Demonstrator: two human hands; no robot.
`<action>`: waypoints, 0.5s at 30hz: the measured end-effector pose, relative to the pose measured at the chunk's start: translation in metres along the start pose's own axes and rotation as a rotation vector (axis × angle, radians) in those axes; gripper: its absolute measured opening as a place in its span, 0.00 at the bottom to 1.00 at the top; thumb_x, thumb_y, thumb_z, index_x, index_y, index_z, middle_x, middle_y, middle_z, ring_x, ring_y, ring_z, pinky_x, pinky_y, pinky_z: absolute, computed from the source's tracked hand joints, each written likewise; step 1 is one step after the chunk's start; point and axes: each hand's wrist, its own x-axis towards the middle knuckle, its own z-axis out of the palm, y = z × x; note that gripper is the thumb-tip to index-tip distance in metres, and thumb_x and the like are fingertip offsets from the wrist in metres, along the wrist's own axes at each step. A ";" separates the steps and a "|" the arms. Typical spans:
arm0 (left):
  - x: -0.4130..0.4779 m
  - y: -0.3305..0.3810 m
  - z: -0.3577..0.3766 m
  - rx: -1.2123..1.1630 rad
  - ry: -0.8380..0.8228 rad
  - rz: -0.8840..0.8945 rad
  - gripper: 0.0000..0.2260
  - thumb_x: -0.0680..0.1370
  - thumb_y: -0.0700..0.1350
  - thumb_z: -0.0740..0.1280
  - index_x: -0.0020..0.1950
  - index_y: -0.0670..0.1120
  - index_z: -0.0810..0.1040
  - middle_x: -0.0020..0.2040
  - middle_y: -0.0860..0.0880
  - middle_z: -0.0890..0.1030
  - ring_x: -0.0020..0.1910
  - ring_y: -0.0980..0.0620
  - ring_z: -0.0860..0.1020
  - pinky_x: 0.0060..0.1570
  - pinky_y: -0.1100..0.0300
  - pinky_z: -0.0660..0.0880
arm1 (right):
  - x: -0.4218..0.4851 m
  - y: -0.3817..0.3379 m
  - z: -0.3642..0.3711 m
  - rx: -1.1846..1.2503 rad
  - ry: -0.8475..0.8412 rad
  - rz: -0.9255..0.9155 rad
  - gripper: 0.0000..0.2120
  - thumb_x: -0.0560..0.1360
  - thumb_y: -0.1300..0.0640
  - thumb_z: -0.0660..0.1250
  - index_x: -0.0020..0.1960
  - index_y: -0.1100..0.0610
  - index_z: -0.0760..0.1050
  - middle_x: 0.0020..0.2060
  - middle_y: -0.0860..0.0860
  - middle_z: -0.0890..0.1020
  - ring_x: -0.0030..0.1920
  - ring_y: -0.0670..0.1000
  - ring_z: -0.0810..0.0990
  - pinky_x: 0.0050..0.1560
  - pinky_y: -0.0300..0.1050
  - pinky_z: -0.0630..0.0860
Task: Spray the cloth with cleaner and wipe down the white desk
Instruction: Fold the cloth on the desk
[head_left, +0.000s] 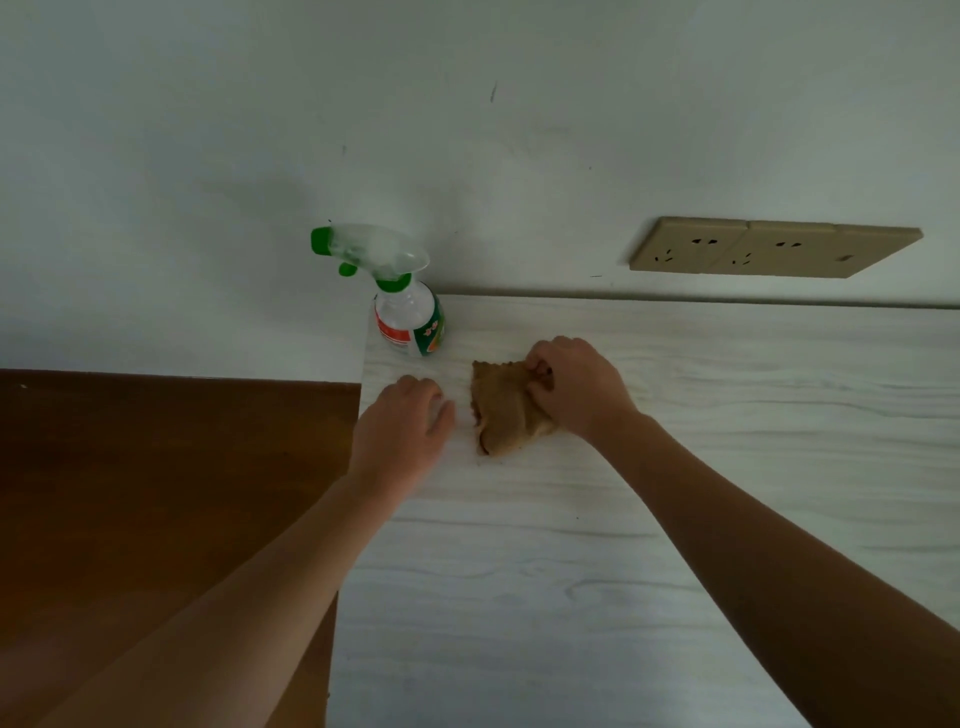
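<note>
Cloth (506, 410), tan, bunched, lies on the white worktop (675, 467) toward its far left corner, just right of the spray bottle (410, 312). My right hand (576, 387) sits on the cloth's right side, fingers (540, 374) curled shut into the fabric, gripping a fold. My left hand (402, 426) rests palm down on the worktop just left of the cloth, near it but not touching, fingers loosely spread and holding nothing. The bottle stands upright at the far left corner against the wall, nozzle pointing left, nobody touching it. Brown floor (156, 493) shows off the left edge. Beige socket plate (774, 249) is on the wall, far right.

Step, my judgement: either gathering the cloth for spraying or starting the wipe; I can't tell if the cloth is wet.

Next move, if not yet sprayed: left hand goes far to the bottle, right lifts the cloth clear, and the nozzle must turn right to face it. If already sprayed: press down and sweep right and near, since most of the worktop lies that way. Watch the bottle near the edge, an easy knock-off.
</note>
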 end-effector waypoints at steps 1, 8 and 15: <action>-0.004 -0.009 -0.004 0.055 0.045 0.020 0.12 0.83 0.52 0.62 0.58 0.46 0.79 0.52 0.49 0.80 0.50 0.50 0.78 0.47 0.53 0.79 | -0.005 0.000 0.001 -0.006 0.022 -0.032 0.13 0.76 0.52 0.68 0.60 0.50 0.77 0.53 0.47 0.79 0.54 0.50 0.75 0.53 0.46 0.75; -0.031 -0.050 0.000 0.276 0.014 0.100 0.23 0.82 0.56 0.60 0.73 0.45 0.73 0.74 0.42 0.74 0.72 0.41 0.73 0.65 0.46 0.75 | -0.014 -0.003 0.003 -0.086 -0.069 -0.139 0.29 0.73 0.44 0.71 0.72 0.49 0.69 0.68 0.48 0.72 0.67 0.52 0.69 0.68 0.51 0.69; -0.040 -0.052 0.026 0.264 0.105 0.105 0.24 0.84 0.57 0.61 0.75 0.44 0.72 0.77 0.40 0.69 0.76 0.39 0.68 0.71 0.42 0.72 | -0.012 -0.011 0.008 -0.152 -0.091 -0.117 0.17 0.75 0.47 0.68 0.62 0.51 0.72 0.54 0.49 0.78 0.54 0.52 0.75 0.55 0.49 0.74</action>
